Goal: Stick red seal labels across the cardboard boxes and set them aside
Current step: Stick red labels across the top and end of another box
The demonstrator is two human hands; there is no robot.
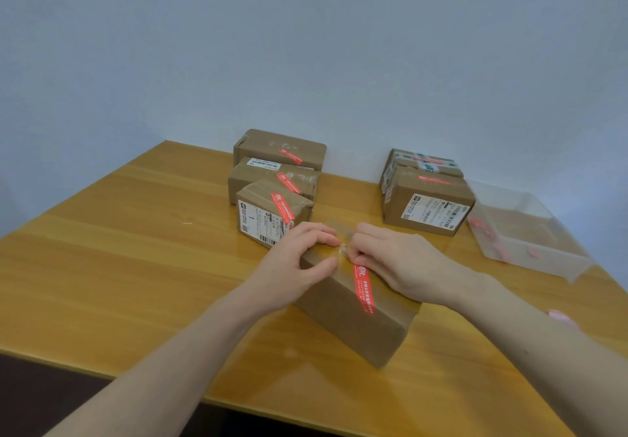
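Your box (356,304) sits near the front of the tabletop (136,266), skewed to its edge. The red seal label (364,289) runs across the top and down the near face. Your left hand (299,263) has its fingers curled on the far end of the top, thumb and fingertips pinching at something pale and crinkled; your right hand (394,260) grips the top edge right beside the label's upper end, fingers curled over it.

Risks:
- The label's lower end looks stuck down but its upper end is under your fingers. If you let go before pressing it flat, it may lift or crease.
- The box looks tilted, so a hard press could make it slide towards the front edge.
- The three sealed boxes (275,185) stand just behind your left hand, so a wide move could knock the nearest one.

Hard to tell:
- The pale bit between your hands could be backing paper or tape.
- Your hands hide the label's top end.
- The clear tray (530,233) at right holds red pieces, blurred, probably spare labels.
- The two boxes at right (428,199) show red strips, details unreadable.
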